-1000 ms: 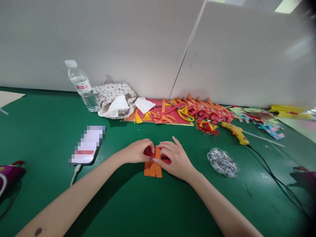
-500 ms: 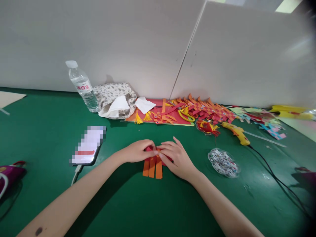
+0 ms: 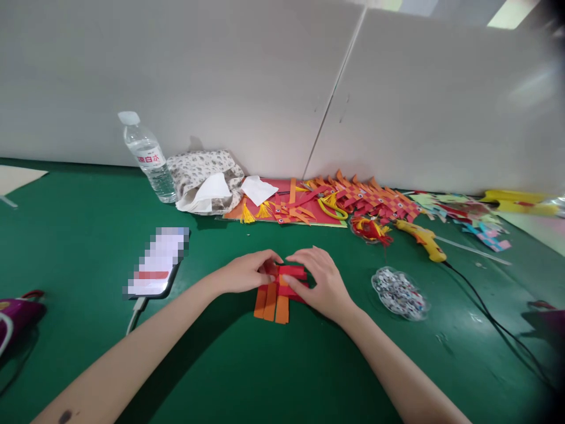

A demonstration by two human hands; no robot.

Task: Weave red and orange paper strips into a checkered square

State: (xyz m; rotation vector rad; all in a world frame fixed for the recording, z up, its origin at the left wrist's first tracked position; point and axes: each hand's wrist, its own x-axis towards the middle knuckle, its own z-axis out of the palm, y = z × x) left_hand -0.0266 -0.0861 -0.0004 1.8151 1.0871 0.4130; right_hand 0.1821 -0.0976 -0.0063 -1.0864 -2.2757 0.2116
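1. On the green surface [image 3: 229, 365], red and orange paper strips [image 3: 270, 303] are lying between our hands.
2. Our left hand [image 3: 247, 271] is touching their left side, but we cannot tell if its grip is pinching them.
3. Our right hand [image 3: 324, 285] is resting its thumb on them, with its grip hanging open.
4. A dish of tiny bits [image 3: 399, 292] is sitting to the right, near a yellow glue gun [image 3: 422, 238].
5. A phone [image 3: 159, 259] is lying on the left.

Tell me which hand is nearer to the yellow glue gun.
Right. The right hand, at the orange and red strips, is left of the glue gun and closer to the camera; the left hand, at the same strips, lies farther left.
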